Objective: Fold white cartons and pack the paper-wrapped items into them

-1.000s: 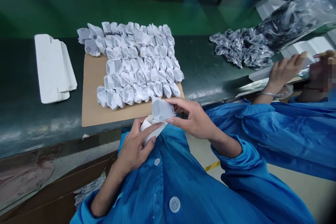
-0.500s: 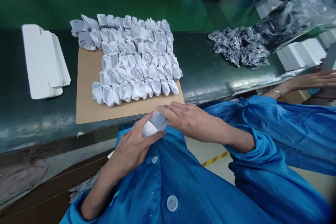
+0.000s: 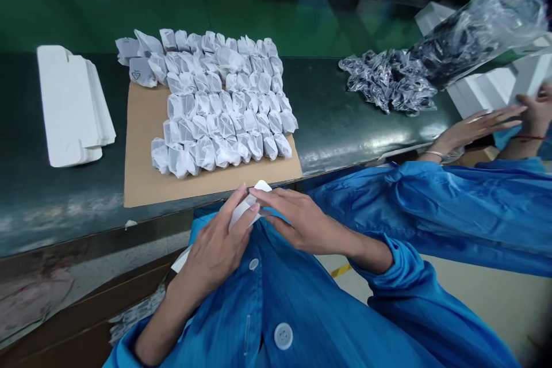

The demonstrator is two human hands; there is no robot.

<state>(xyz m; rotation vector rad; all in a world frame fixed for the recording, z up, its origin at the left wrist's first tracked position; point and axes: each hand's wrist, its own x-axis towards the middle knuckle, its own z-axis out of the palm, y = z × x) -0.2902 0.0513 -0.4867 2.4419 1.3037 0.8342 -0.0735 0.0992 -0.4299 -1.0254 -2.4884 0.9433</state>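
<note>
My left hand (image 3: 218, 244) and my right hand (image 3: 297, 218) meet just below the bench edge, both closed on one small white paper packet (image 3: 249, 206) pinched between their fingers. Most of the packet is hidden by the fingers. Just beyond it lies a brown cardboard sheet (image 3: 144, 146) bearing several rows of white wrapped packets (image 3: 224, 109). My blue sleeves cover both forearms.
A stack of flat white carton blanks (image 3: 71, 103) lies at the left on the dark bench (image 3: 340, 121). Clear bags of black parts (image 3: 390, 80) and a large plastic bag (image 3: 474, 31) sit at the right. A co-worker's hands (image 3: 478, 126) reach by white boxes (image 3: 487, 89).
The packet was folded down and pressed smaller between my hands; my right hand came lower over it. The co-worker's hands shifted near the white boxes.
</note>
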